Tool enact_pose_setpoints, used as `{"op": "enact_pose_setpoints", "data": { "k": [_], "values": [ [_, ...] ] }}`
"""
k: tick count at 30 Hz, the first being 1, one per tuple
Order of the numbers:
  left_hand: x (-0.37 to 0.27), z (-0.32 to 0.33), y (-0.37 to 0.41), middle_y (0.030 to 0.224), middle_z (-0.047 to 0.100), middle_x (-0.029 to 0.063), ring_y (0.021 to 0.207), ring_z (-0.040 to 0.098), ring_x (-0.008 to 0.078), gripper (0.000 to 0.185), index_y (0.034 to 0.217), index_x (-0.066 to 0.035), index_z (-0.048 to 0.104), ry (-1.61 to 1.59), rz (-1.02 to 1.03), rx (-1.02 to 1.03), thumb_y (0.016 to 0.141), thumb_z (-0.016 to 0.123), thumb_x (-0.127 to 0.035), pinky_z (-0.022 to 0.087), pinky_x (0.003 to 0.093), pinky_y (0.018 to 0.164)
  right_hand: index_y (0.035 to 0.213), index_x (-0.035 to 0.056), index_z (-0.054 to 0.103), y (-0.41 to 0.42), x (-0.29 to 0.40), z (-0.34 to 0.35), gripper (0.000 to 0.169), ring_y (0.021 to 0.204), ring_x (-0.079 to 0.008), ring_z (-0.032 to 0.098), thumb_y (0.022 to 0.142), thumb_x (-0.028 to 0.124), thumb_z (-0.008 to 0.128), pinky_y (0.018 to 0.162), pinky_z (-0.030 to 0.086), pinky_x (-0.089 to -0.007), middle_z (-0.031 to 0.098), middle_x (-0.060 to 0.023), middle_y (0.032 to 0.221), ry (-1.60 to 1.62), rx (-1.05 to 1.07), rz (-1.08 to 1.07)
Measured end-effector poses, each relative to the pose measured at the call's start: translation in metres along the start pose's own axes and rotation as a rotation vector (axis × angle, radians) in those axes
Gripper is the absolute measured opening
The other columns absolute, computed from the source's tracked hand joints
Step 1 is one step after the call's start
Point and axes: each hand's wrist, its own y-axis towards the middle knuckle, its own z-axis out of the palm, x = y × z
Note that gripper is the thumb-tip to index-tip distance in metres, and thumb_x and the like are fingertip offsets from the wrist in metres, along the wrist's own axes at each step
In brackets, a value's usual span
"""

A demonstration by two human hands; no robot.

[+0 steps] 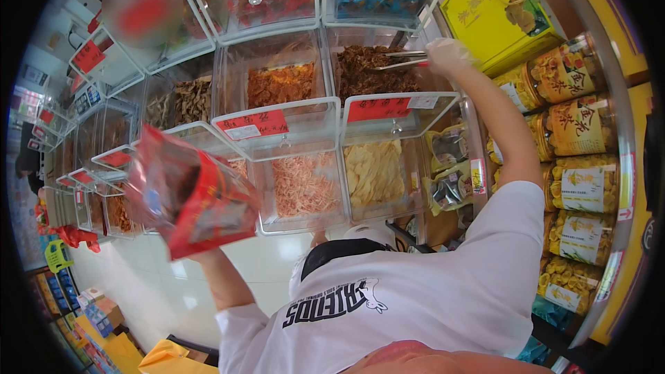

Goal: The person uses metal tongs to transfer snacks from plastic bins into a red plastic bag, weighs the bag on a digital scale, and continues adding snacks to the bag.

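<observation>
My right hand (451, 57), in a thin clear glove, holds metal tongs (402, 61). The tongs' tips lie in dark brown shredded dried food (363, 70) inside a clear bin at the upper right. At the left, a red and clear plastic bag (192, 197) with dark contents stands upright above my left forearm; the bag hides my left hand, which appears to support it from below. Between the two hands is a bin of orange-red dried food (280, 85). Nearer me are bins of pale pink shreds (305, 184) and flat yellowish dried pieces (374, 171).
Clear hinged lids (278, 137) with red handwritten tags stand raised along the bins. On the right are a yellow box (499, 13) and stacked jars of yellow dried flowers (576, 124). More bins (117, 135) run to the left, where a person in dark clothing (28, 158) stands far off.
</observation>
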Motion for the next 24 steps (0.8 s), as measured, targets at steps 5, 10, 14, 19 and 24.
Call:
{"op": "enact_pose_setpoints", "data": {
  "k": [5, 10, 14, 19, 24],
  "values": [
    [-0.082, 0.100, 0.120, 0.106, 0.058, 0.0137, 0.089, 0.058, 0.0221, 0.037, 0.116, 0.003, 0.051, -0.049, 0.001, 0.200, 0.090, 0.045, -0.022, 0.049, 0.0308, 0.069, 0.096, 0.0095, 0.061, -0.010, -0.047, -0.033, 0.022, 0.087, -0.0303, 0.062, 0.080, 0.016, 0.048, 0.074, 0.050, -0.0395, 0.063, -0.0134, 0.093, -0.082, -0.137, 0.050],
    [-0.078, 0.226, 0.187, 0.086, 0.055, -0.0045, 0.080, 0.047, 0.0026, 0.023, 0.103, -0.003, 0.059, -0.037, -0.031, 0.756, 0.093, 0.047, -0.021, 0.037, 0.0189, 0.072, 0.098, 0.0090, 0.060, -0.044, -0.073, -0.109, 0.024, 0.090, -0.0281, 0.061, 0.082, 0.012, 0.043, 0.078, 0.049, -0.0396, 0.062, -0.0128, 0.098, -0.148, -0.196, 0.116],
    [-0.018, 0.291, 0.186, 0.086, 0.057, -0.0041, 0.080, 0.049, 0.0045, 0.026, 0.101, -0.004, 0.060, -0.184, -0.002, 0.987, 0.094, 0.048, -0.026, 0.041, 0.0212, 0.072, 0.109, 0.0069, 0.059, -0.070, -0.084, -0.158, 0.032, 0.092, -0.0284, 0.060, 0.079, 0.011, 0.047, 0.082, 0.047, -0.0377, 0.062, -0.0153, 0.099, -0.150, -0.314, 0.117],
    [0.039, 0.356, 0.132, 0.088, 0.059, -0.0014, 0.080, 0.050, 0.0064, 0.028, 0.104, -0.002, 0.060, -0.289, -0.237, 1.109, 0.094, 0.048, -0.024, 0.042, 0.0236, 0.074, 0.112, 0.0056, 0.058, -0.100, -0.078, -0.207, 0.038, 0.089, -0.0288, 0.059, 0.075, 0.014, 0.055, 0.078, 0.047, -0.0374, 0.062, -0.0162, 0.096, -0.036, -0.371, 0.285],
    [0.054, 0.397, 0.094, 0.089, 0.058, -0.0021, 0.081, 0.049, 0.0066, 0.033, 0.110, -0.002, 0.057, -0.188, -0.311, 1.244, 0.095, 0.045, -0.029, 0.042, 0.0236, 0.074, 0.109, 0.0069, 0.060, -0.100, -0.092, -0.216, 0.040, 0.089, -0.0268, 0.060, 0.070, 0.012, 0.062, 0.078, 0.047, -0.0364, 0.062, -0.0166, 0.093, -0.256, -0.377, 0.125]
  ]
}}
